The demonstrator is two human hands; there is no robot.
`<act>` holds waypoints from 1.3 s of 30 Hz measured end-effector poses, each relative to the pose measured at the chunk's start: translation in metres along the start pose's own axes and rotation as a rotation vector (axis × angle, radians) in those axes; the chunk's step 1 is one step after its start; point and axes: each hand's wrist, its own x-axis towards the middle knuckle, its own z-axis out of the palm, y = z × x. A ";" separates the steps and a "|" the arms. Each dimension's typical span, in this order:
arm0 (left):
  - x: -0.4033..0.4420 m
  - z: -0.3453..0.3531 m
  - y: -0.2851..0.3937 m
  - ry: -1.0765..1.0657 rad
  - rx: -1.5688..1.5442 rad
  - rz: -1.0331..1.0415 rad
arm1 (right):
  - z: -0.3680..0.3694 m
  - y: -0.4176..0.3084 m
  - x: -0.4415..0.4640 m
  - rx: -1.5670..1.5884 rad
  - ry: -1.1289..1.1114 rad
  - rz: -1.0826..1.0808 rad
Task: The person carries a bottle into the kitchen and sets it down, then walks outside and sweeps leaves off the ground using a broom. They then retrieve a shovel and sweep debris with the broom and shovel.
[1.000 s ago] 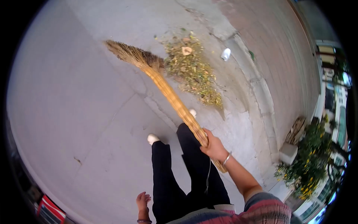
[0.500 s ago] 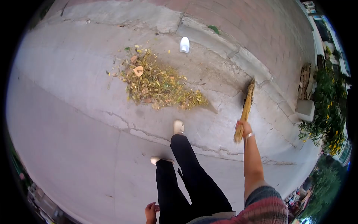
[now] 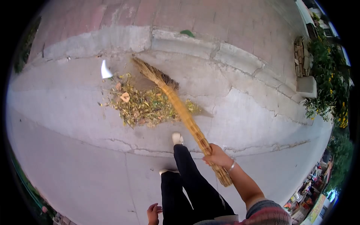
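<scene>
My right hand [image 3: 218,156] is wrapped around the lower handle of a long straw broom [image 3: 183,112]. The broom slants up and left, and its bristle end lies along the upper edge of a pile of dry yellow and brown leaves [image 3: 138,107]. One large tan leaf [image 3: 125,97] stands out on the pile's left side. Just above and left of the pile is a bright white object [image 3: 106,70], its kind not clear. Low in the view my left hand [image 3: 153,213] hangs beside my leg, fingers loosely bent and apart, with nothing visible in them.
A cracked concrete curb [image 3: 183,40] runs along the paving, with a green leaf [image 3: 187,33] beyond it. My light shoe [image 3: 177,138] is just below the pile. At the right stand a concrete block [image 3: 306,87], stacked bricks [image 3: 302,56] and a yellow-flowered bush [image 3: 330,86].
My right hand has swung the broom from the right, leftward to the pile's upper edge. The white object has shifted left relative to the leaves. My left hand stays low by my leg.
</scene>
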 end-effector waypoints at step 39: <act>-0.018 0.022 0.050 -0.044 0.103 0.013 | -0.144 -0.151 0.191 -0.410 0.487 -0.241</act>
